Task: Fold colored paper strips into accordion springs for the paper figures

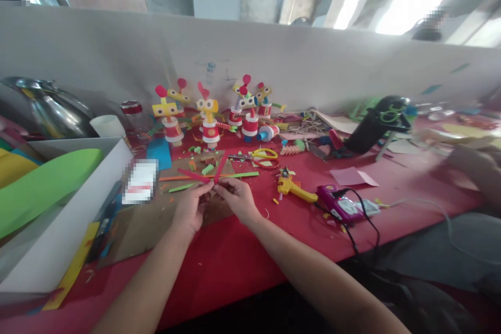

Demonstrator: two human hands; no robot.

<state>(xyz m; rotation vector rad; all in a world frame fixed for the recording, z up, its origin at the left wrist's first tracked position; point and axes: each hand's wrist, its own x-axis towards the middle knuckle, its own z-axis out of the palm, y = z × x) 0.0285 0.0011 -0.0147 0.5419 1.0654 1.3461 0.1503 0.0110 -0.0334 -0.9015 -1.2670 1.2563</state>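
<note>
Two narrow red paper strips [221, 166] meet in a V between my fingertips, above a brown cardboard sheet [136, 229]. My left hand [192, 203] pinches the joint from the left, and my right hand [236, 197] pinches it from the right; the fingertips nearly touch. Orange and green paper strips [246, 174] lie just beyond my hands. Small folded paper springs [208, 160] rest on the cardboard. Scissors with yellow handles [264, 155] lie past my right hand, and a yellow glue gun [295, 188] is to its right.
Several paper-cup figures [210, 131] stand at the back. A white box [74, 214] with coloured sheets and a metal jug [55, 109] are at left. A purple device [340, 203] with cables, a black holder [366, 130] and another person's blurred arm [475, 167] are at right.
</note>
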